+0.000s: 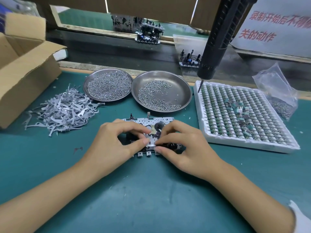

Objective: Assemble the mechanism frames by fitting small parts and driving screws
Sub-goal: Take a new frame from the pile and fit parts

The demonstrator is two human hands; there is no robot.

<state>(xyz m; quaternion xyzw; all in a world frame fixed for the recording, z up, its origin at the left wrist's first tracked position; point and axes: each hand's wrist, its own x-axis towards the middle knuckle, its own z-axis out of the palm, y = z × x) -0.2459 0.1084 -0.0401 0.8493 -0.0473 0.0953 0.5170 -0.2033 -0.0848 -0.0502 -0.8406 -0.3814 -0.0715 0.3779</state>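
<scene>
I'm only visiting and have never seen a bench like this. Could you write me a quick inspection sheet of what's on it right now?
Surface: green mat, scuffed in front.
Job's things: mechanism frame flat under both hands; two steel dishes of screws; pile of metal levers; white tray of small green parts; hanging screwdriver, untouched.
Clutter: open cardboard box; plastic bag.
Grippers: left hand and right hand pinch a small part on the frame.
Cables: nothing seen.
Surroundings: more frames on the dark strip behind; a sign with red writing.
</scene>
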